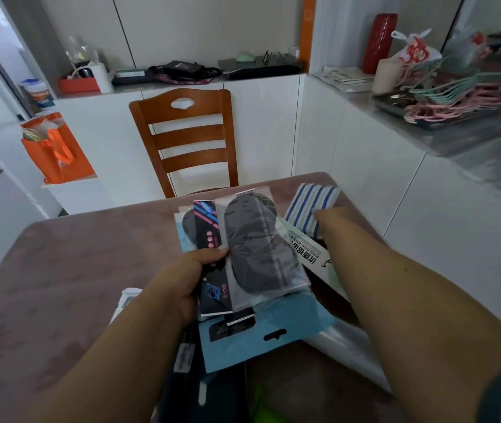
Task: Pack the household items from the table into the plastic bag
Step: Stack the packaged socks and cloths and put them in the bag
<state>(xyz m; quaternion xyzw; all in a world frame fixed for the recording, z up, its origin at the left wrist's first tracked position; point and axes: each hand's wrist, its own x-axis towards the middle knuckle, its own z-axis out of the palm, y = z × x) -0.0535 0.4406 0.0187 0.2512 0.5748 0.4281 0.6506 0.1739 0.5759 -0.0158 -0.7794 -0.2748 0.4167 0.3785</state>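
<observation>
My left hand point(179, 282) grips a stack of flat packets above the table: a clear packet with dark insoles point(255, 242) and a black card packet with pink and blue print point(209, 227). Under them lies a light blue packet point(273, 328) with a hang slot. My right hand point(324, 219) reaches to the far right and touches a blue and white striped cloth point(310, 206); its fingers are mostly hidden. A white box with black print point(310, 254) lies below that arm. The clear plastic bag point(346, 346) shows at the near right.
The brown table point(75, 270) runs left of the packets. A wooden chair point(188, 138) stands at its far edge. An orange bag point(56, 148) sits on a white ledge at left. White counters with hangers point(462, 96) line the right side.
</observation>
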